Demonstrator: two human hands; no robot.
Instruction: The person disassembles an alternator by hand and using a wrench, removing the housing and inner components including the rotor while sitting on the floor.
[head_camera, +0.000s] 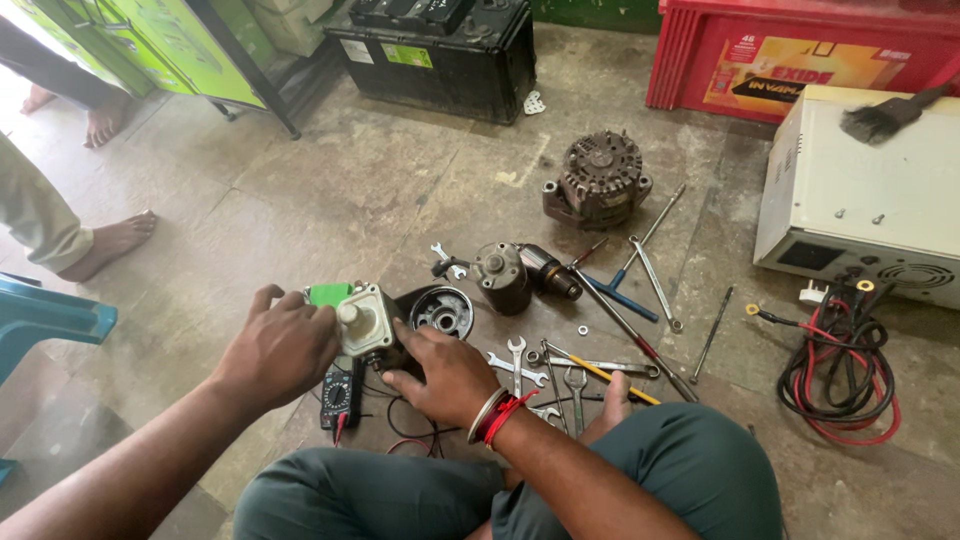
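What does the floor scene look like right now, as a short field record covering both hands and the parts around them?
left hand: grips the pale boxy metal part with a round knob from the left
right hand: rests low against the same part
green plastic piece: behind the part
black multimeter: on the floor beneath the hands
black round housing: just right of the part
loose steel spanners: beside the right wrist
grey finned alternator: farther back
red and black cables: coiled at right
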